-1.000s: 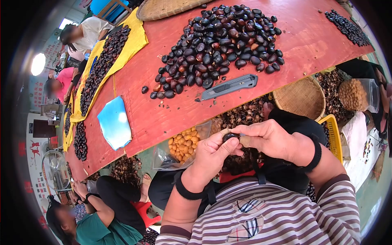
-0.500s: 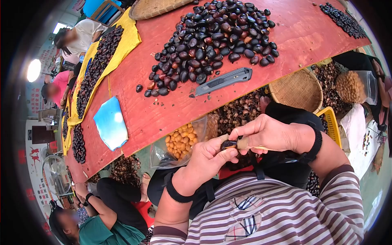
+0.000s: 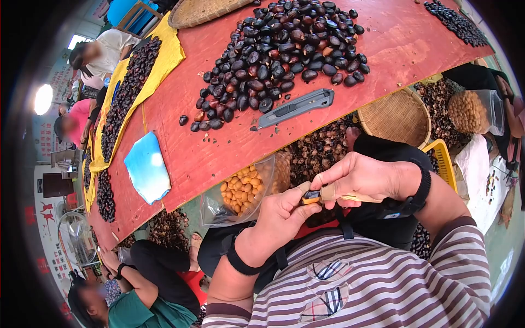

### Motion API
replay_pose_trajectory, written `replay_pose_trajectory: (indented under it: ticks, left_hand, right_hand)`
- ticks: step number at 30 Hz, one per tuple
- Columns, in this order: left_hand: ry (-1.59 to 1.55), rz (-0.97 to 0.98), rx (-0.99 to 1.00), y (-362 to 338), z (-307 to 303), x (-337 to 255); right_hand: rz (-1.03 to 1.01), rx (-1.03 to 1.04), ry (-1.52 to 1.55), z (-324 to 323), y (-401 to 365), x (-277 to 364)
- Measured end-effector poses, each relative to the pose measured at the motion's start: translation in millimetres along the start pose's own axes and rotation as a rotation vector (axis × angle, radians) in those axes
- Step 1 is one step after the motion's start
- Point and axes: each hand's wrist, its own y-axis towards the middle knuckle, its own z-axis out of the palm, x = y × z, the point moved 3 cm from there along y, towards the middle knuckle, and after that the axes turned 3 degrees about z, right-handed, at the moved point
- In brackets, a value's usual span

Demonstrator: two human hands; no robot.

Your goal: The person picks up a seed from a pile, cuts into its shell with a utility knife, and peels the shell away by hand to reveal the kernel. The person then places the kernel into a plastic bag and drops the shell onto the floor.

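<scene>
In front of my striped shirt, my left hand [image 3: 276,218] pinches a dark-shelled nut [image 3: 311,197] between thumb and fingers. Part of its shell is off, and orange-yellow kernel shows along the lower side. My right hand [image 3: 369,179] is closed around a thin pale stick-like tool [image 3: 362,197], its fingertips right against the nut; the working end of the tool is hidden. Tan wrapping covers some fingertips. Just beyond my left hand, a clear plastic bag [image 3: 214,210] holds orange peeled kernels [image 3: 240,187].
A pile of dark nuts [image 3: 290,49] lies on the red table [image 3: 208,158], with a grey utility knife [image 3: 296,108] near its edge. Also around are a blue-white pad [image 3: 147,167], a woven basket [image 3: 396,120], a yellow crate [image 3: 444,164] and shell scraps [image 3: 314,150]. Several people sit nearby.
The nut has been turned or peeled further in my fingers, and more orange-yellow kernel is exposed. Both hands stay together in nearly the same place; the view has shifted slightly.
</scene>
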Motion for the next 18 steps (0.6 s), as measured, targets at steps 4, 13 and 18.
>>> replay_pose_trajectory:
  ticks: [4,13,18]
  left_hand:
    - [-0.270,-0.077,-0.103,6,0,4]
    - [-0.185,-0.095,-0.277,3,-7,10]
    - [-0.051,0.097,-0.344,2,-3,2]
  right_hand:
    - [-0.062,-0.026,0.139,-4,4,-4]
    - [-0.142,-0.085,0.210,1,7,-12]
    - [-0.152,-0.049,0.433,-2,10,-15]
